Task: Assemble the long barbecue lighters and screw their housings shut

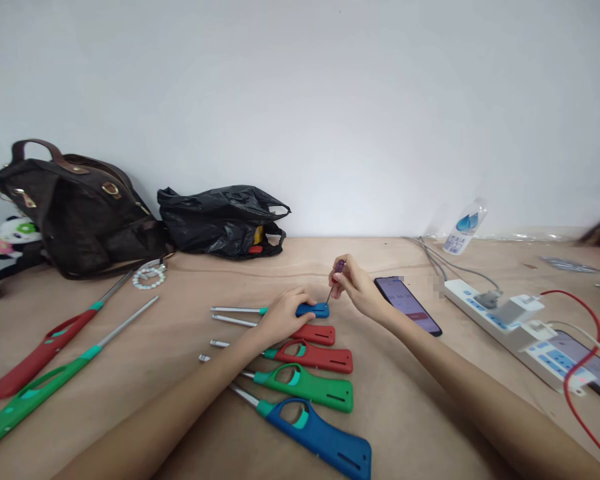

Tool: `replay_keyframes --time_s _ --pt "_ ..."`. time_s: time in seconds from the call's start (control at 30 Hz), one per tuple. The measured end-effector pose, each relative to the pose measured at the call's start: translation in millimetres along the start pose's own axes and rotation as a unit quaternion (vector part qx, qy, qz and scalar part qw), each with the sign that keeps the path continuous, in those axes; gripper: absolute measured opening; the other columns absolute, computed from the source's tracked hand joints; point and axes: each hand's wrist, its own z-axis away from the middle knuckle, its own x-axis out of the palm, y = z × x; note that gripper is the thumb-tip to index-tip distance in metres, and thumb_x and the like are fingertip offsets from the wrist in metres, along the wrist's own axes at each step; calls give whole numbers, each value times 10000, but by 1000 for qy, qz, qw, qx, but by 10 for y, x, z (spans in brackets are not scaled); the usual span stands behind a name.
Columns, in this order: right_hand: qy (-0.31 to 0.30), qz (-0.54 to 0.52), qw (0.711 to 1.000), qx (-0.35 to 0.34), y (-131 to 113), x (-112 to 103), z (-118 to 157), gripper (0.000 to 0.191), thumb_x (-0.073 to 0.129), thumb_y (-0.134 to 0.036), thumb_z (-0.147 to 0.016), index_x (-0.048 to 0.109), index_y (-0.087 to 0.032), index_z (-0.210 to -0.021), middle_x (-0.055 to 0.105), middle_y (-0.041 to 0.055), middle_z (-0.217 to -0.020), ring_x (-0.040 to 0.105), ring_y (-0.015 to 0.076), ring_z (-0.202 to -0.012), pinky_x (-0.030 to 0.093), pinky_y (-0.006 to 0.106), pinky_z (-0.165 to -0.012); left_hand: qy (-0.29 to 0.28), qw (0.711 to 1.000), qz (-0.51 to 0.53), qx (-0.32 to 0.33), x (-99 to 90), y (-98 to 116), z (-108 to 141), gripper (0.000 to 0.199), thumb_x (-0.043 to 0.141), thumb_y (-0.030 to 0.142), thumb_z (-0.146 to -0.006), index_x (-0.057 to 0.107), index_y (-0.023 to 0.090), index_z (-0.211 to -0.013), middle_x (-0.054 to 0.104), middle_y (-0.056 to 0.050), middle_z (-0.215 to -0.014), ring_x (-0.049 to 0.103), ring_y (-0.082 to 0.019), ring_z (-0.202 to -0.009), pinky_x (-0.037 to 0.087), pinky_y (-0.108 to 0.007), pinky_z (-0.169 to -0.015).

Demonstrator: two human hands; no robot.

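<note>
My left hand (286,312) presses a blue gas lighter (320,310) against the table, its fingers over the trigger area. In my right hand (353,285) is a small screwdriver (339,267) with a dark purple handle, its thin shaft slanting down to the end of the blue lighter's handle. Nearer to me, more lighters lie in a row: a red one (323,335), a second red one (337,359), a green one (337,395) and another blue one (347,453). My left forearm covers parts of their metal tubes.
On the left lie a red lighter (45,353) and a green lighter (45,387), near a bead bracelet (149,278). A dark bag (90,220) and a black plastic bag (215,223) stand by the wall. A phone (410,307), power strip (485,317) and bottle (465,227) are right.
</note>
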Motion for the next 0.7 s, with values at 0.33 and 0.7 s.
replay_keyframes --time_s 0.33,0.7 --pt "49 265 963 13 -109 -39 -89 155 507 -364 -900 433 -228 -888 551 -39 -611 565 159 -535 378 252 -545 0 1000 18 1 -10 27 2 150 660 140 -771 664 190 -913 638 -33 -946 605 -214 -904 464 -314 -804" --pt "-77 563 817 98 -578 -50 -350 237 534 -353 -908 601 -167 -778 675 151 -805 644 282 -765 392 320 -612 0 1000 20 16 2 -19 7 140 654 153 -776 658 194 -910 637 -30 -947 603 -210 -903 468 -304 -799"
